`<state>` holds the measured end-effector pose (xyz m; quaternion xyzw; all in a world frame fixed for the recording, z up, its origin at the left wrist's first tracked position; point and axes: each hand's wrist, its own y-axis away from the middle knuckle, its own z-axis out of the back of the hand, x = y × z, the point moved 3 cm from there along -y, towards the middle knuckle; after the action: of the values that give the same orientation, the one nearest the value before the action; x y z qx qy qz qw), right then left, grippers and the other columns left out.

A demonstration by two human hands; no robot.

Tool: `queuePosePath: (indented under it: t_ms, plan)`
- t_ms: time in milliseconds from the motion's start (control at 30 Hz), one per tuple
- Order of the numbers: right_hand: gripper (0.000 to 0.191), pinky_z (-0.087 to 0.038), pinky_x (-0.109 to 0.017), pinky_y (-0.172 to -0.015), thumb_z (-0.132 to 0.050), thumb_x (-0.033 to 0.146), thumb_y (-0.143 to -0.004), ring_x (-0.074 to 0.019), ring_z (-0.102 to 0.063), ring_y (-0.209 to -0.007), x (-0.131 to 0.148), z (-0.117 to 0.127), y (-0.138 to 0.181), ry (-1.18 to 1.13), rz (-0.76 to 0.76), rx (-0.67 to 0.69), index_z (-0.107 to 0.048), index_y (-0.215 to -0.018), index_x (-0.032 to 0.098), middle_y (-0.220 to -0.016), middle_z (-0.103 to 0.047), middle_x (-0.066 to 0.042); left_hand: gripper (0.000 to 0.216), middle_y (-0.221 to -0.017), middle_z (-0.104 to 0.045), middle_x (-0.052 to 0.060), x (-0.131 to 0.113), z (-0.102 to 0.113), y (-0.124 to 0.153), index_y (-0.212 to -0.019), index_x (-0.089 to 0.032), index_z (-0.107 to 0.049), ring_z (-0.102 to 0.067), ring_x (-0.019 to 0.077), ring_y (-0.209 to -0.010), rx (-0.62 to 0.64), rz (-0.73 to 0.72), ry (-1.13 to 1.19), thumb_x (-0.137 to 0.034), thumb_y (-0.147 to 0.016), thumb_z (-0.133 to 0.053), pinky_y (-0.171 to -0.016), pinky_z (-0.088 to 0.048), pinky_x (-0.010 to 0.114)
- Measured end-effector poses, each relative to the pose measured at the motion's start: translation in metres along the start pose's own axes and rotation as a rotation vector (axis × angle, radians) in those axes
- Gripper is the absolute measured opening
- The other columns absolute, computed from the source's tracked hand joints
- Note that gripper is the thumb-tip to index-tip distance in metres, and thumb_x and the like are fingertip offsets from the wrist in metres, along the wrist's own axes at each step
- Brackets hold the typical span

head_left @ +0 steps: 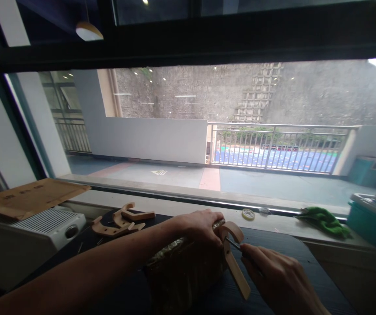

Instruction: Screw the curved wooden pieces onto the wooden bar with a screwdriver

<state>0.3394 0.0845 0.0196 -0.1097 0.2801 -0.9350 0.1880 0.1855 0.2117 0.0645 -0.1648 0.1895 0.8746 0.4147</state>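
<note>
A curved pale wooden hook piece with dark holes stands against the end of a bulky dark brown block with a rough, straw-like top edge. My left hand lies over the top of the block, fingers closed round its corner beside the wooden piece. My right hand is wrapped round a screwdriver. Its metal shaft points left, with the tip at the wooden piece near the upper hole. The handle is mostly hidden in my fingers, and the block's lower part is in shadow.
Several similar wooden pieces lie on the dark table at left. A roll of tape and a green cloth are on the sill. A brown envelope rests over a white appliance. A teal bin stands right.
</note>
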Motion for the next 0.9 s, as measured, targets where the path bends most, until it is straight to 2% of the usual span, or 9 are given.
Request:
queuePosePath:
  t_ms: [133,233,333,500,600,667,767,833,900]
  plan:
    - [0.019,-0.047,-0.024,-0.055,-0.049,0.035,-0.089,-0.0168,-0.066,-0.061,-0.009,-0.006,0.000,-0.223,-0.324,0.056,-0.065,-0.095,0.027,-0.071,-0.071,0.002,0.059,-0.105,-0.058,0.005,0.002,-0.001,-0.001,-0.109,-0.024,-0.055,-0.057,0.0275,-0.095,-0.017,0.008,-0.003,-0.047,-0.057,-0.072,-0.070,-0.047,0.031]
    - [0.020,-0.045,-0.024,-0.050,-0.048,0.039,-0.088,-0.0167,-0.064,-0.054,-0.010,-0.008,0.000,-0.212,-0.372,0.130,-0.063,-0.096,0.027,-0.061,-0.067,0.004,0.058,-0.105,-0.058,0.005,0.003,-0.001,-0.001,-0.109,-0.024,-0.056,-0.057,0.0280,-0.096,-0.019,0.004,0.003,-0.046,-0.057,-0.071,-0.071,-0.047,0.032]
    - [0.023,-0.042,-0.024,-0.047,-0.050,0.031,-0.086,-0.0166,-0.063,-0.053,-0.006,-0.002,-0.002,-0.058,-0.218,0.106,-0.057,-0.108,0.025,-0.063,-0.066,0.004,0.056,-0.105,-0.058,0.005,0.004,0.000,-0.001,-0.107,-0.023,-0.057,-0.057,0.0279,-0.096,-0.018,-0.002,0.020,-0.045,-0.058,-0.072,-0.071,-0.047,0.031]
    - [0.029,-0.034,-0.026,-0.045,-0.041,0.006,-0.080,-0.0160,-0.057,-0.051,0.010,0.015,-0.002,0.164,0.251,-0.062,-0.057,-0.100,0.019,-0.064,-0.058,0.001,0.058,-0.107,-0.057,0.006,0.003,0.001,0.000,-0.110,-0.023,-0.056,-0.056,0.0293,-0.099,0.001,0.013,0.002,-0.045,-0.058,-0.071,-0.073,-0.047,0.032]
    - [0.031,-0.032,-0.027,-0.044,-0.041,0.004,-0.080,-0.0154,-0.054,-0.048,0.011,0.013,-0.002,0.169,0.289,-0.082,-0.057,-0.103,0.017,-0.061,-0.056,0.002,0.061,-0.111,-0.056,0.007,0.003,0.002,0.000,-0.112,-0.025,-0.054,-0.054,0.0305,-0.102,0.002,0.030,-0.010,-0.047,-0.058,-0.070,-0.076,-0.047,0.034]
    - [0.027,-0.036,-0.026,-0.046,-0.041,0.008,-0.085,-0.0150,-0.058,-0.051,0.007,0.008,-0.001,0.103,0.206,-0.057,-0.058,-0.104,0.018,-0.065,-0.060,0.001,0.062,-0.111,-0.056,0.007,0.002,0.002,0.001,-0.114,-0.025,-0.054,-0.054,0.0305,-0.102,0.000,0.032,-0.019,-0.048,-0.059,-0.070,-0.076,-0.047,0.034]
    - [0.018,-0.044,-0.023,-0.054,-0.045,0.022,-0.090,-0.0147,-0.064,-0.061,-0.003,0.000,0.001,-0.092,-0.077,0.003,-0.060,-0.101,0.024,-0.075,-0.068,0.001,0.063,-0.111,-0.056,0.007,0.000,0.001,0.002,-0.115,-0.025,-0.053,-0.055,0.0295,-0.100,0.002,0.027,-0.035,-0.050,-0.059,-0.069,-0.075,-0.047,0.034]
    - [0.016,-0.046,-0.022,-0.054,-0.048,0.029,-0.090,-0.0147,-0.065,-0.060,-0.008,-0.002,0.001,-0.222,-0.259,0.056,-0.062,-0.097,0.026,-0.071,-0.069,0.003,0.063,-0.111,-0.055,0.007,-0.001,0.001,0.002,-0.114,-0.025,-0.052,-0.055,0.0295,-0.099,0.001,0.022,-0.047,-0.052,-0.060,-0.068,-0.074,-0.047,0.034]
    - [0.017,-0.046,-0.022,-0.052,-0.047,0.032,-0.090,-0.0151,-0.063,-0.056,-0.009,-0.002,0.000,-0.282,-0.345,0.104,-0.063,-0.094,0.026,-0.064,-0.067,0.004,0.063,-0.111,-0.055,0.007,-0.001,0.001,0.002,-0.114,-0.025,-0.053,-0.055,0.0299,-0.099,0.003,0.017,-0.047,-0.052,-0.060,-0.067,-0.073,-0.047,0.035]
